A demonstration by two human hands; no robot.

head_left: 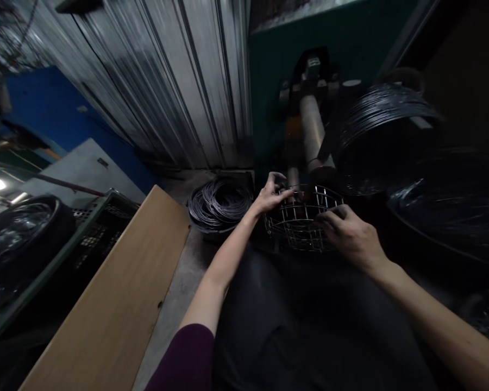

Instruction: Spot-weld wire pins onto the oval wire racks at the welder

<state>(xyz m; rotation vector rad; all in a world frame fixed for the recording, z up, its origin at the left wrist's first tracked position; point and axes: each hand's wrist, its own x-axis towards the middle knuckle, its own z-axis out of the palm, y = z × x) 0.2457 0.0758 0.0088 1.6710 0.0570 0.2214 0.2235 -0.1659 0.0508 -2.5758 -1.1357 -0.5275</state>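
Observation:
A round wire basket [297, 222] of open metal mesh sits in front of me, just beneath the machine's metal cylinder [313, 127]. My left hand [272, 194] is at its left upper rim, thumb and fingers closed on the wire there. On the right side, my right hand [348, 231] has its fingers curled against the basket's wires; its fingertips are partly hidden. A second, thinner rod [293, 178] reaches down to the basket's far edge, near my left fingertips. The basket's lower part is dark and hard to make out.
A coil of wire [220, 203] lies on the floor to the left. Beside it runs a wooden board [118, 293]. Large wire bundles [385, 111] stand on the right, close to the green machine [269, 81]. Corrugated metal sheeting [179, 70] forms the wall behind.

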